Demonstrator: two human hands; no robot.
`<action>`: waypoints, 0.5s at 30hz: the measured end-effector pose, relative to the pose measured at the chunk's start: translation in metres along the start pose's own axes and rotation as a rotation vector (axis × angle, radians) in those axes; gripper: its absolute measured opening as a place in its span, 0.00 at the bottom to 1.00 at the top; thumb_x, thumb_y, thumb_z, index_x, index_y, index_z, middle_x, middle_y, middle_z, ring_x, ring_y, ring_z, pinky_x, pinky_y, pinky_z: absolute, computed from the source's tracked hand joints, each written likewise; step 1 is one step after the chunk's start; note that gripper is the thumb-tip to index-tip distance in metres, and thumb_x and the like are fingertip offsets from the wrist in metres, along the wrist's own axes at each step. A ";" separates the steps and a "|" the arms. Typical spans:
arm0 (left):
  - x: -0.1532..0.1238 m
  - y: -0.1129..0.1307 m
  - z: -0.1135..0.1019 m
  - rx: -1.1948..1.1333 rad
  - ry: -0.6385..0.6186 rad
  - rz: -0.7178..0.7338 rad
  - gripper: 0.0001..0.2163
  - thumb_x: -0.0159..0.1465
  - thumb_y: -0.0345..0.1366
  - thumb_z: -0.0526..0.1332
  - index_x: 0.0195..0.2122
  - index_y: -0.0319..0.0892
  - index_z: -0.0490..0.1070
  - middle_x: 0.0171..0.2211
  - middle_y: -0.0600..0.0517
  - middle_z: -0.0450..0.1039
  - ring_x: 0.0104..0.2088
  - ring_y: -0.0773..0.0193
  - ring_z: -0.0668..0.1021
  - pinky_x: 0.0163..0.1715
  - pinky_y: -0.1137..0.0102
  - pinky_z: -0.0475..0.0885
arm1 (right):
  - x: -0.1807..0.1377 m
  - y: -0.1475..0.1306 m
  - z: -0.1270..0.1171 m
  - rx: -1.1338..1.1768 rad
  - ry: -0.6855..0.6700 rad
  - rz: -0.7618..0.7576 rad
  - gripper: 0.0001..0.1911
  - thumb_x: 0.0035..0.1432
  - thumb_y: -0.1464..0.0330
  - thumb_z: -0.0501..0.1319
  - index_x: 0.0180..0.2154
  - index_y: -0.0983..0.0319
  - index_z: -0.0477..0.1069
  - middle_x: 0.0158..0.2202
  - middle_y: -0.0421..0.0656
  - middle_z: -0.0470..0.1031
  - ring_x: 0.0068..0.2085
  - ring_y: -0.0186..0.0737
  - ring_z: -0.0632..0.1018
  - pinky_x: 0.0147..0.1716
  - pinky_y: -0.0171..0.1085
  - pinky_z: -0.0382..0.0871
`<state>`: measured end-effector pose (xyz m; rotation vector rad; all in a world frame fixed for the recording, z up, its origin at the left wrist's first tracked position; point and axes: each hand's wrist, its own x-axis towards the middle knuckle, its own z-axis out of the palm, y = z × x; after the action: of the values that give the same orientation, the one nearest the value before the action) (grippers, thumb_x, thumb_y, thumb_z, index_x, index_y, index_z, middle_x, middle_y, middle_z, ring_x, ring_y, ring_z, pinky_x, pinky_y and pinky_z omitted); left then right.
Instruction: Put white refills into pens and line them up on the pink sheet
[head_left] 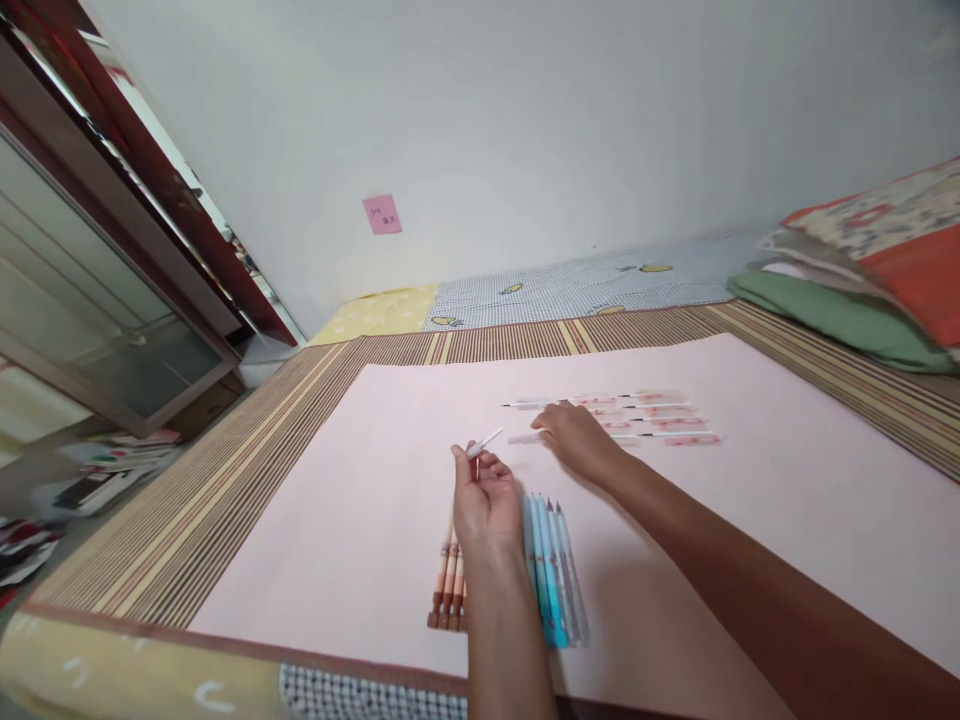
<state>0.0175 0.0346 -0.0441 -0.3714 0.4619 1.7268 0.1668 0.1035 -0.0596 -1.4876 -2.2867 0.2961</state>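
The left hand (484, 500) pinches a white pen cap (484, 443) between its fingers above the pink sheet (337, 520) on the bed — the right hand (574, 440), fingers pressed flat, rests on the row of pink pens (660, 420) just beyond.

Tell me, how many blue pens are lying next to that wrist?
4 blue pens lie side by side on the pink sheet, just right of the left hand. The two leftmost are brighter blue, the two rightmost greyer. The forearm may hide more.

Blue pens (553, 565), brown pens (448, 590) (striped), pale pink sheet (315, 520)
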 end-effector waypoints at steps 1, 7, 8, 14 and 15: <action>0.000 0.001 0.000 0.008 0.005 0.008 0.09 0.68 0.36 0.58 0.33 0.36 0.69 0.25 0.56 0.67 0.21 0.76 0.70 0.17 0.82 0.62 | 0.005 0.001 0.007 -0.004 -0.013 0.005 0.09 0.58 0.76 0.58 0.34 0.64 0.77 0.41 0.51 0.78 0.47 0.49 0.73 0.46 0.42 0.60; 0.000 0.002 -0.001 0.052 -0.005 -0.014 0.09 0.67 0.37 0.60 0.32 0.37 0.69 0.23 0.56 0.65 0.20 0.76 0.69 0.18 0.81 0.63 | 0.014 0.002 0.030 0.105 0.023 0.076 0.05 0.50 0.78 0.62 0.26 0.64 0.71 0.36 0.52 0.76 0.45 0.51 0.71 0.44 0.44 0.59; 0.001 0.002 -0.002 0.059 -0.008 -0.017 0.09 0.68 0.37 0.59 0.32 0.37 0.69 0.23 0.56 0.65 0.20 0.76 0.68 0.18 0.82 0.63 | 0.012 0.003 0.030 0.152 0.039 0.089 0.05 0.49 0.77 0.63 0.26 0.63 0.70 0.35 0.51 0.76 0.43 0.50 0.71 0.43 0.44 0.60; -0.002 -0.002 -0.001 0.152 0.028 0.015 0.08 0.67 0.36 0.61 0.33 0.36 0.70 0.24 0.56 0.67 0.19 0.76 0.68 0.17 0.82 0.62 | -0.026 0.013 0.006 0.586 0.124 0.181 0.10 0.60 0.61 0.57 0.34 0.61 0.68 0.29 0.43 0.74 0.32 0.39 0.74 0.31 0.37 0.67; -0.003 -0.004 -0.001 0.181 0.037 0.030 0.08 0.66 0.36 0.61 0.33 0.36 0.70 0.24 0.56 0.67 0.19 0.76 0.69 0.16 0.81 0.62 | -0.037 0.014 0.000 0.710 0.148 0.207 0.13 0.61 0.58 0.56 0.35 0.61 0.68 0.31 0.43 0.74 0.32 0.38 0.75 0.31 0.36 0.67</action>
<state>0.0218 0.0324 -0.0440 -0.2678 0.6478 1.6937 0.1917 0.0758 -0.0723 -1.2959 -1.6441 0.9115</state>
